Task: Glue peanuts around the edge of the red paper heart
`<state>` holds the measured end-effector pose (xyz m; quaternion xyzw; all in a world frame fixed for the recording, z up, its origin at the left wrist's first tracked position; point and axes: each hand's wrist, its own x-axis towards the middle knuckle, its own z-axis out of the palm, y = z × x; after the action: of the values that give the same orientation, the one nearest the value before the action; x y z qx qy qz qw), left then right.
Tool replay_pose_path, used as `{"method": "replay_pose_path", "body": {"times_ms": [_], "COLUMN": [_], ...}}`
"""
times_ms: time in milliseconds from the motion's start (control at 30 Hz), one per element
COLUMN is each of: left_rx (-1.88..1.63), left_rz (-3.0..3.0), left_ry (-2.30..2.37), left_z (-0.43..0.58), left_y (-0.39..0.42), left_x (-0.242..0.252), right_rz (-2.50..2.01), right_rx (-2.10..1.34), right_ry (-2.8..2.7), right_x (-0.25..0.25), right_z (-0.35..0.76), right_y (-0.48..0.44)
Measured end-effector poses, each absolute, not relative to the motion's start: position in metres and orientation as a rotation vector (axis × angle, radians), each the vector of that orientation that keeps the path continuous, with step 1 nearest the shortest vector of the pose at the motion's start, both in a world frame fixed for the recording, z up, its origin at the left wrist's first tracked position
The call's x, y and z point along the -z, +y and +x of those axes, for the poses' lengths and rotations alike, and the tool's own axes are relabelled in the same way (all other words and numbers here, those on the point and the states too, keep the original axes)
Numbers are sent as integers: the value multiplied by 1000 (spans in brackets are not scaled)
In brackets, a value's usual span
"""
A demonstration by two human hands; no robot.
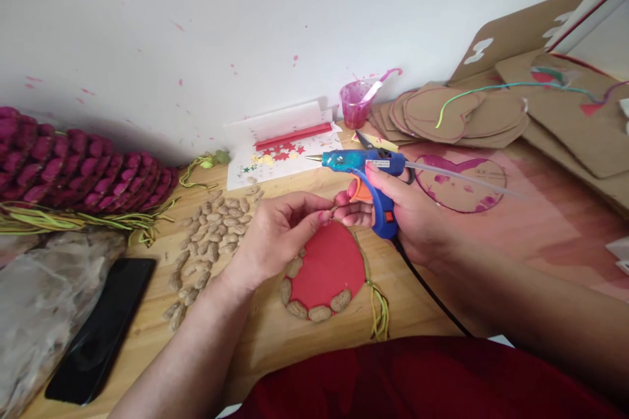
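Observation:
My right hand (415, 213) is wrapped round the handle of a blue hot glue gun (361, 163) with an orange trigger, its metal nozzle pointing left. A clear glue stick (442, 173) sticks out of its back end. The thumb and fingers of my left hand (289, 229) are pinched together against the fingertips of my right hand; what lies between them is too small to make out. Below both hands is a red heart-like shape (327, 268), its top hidden by the hands. Peanuts in the shell (320, 313) line its lower and left edge, and a yellow-green yarn tassel (378, 311) hangs at its right.
Loose peanuts (216, 229) are heaped left of the hands. Further left are a black phone (103, 334), a plastic bag (44, 314) and stacked magenta pieces (78, 163). Behind stand a pink-stained cup (354, 105), paper with stars (240, 170) and cardboard hearts (442, 111). A black cord (432, 291) trails right.

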<state>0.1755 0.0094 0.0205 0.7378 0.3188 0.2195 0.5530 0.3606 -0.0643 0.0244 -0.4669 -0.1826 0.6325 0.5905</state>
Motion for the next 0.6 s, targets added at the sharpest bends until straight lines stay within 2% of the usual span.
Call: {"method": "replay_pose_path", "body": {"times_ms": [267, 600], "left_rx": [-481, -484], "left_rz": [1527, 2394], "left_ry": [788, 811], "left_z": [178, 169], "left_y": [13, 16], "left_x": [-18, -16], "right_rz": [-1098, -1206], "right_rx": [-1456, -1414], "right_ry": [-459, -482], "right_x": [-27, -26], "right_z": [356, 358], "right_y": [-67, -66]}}
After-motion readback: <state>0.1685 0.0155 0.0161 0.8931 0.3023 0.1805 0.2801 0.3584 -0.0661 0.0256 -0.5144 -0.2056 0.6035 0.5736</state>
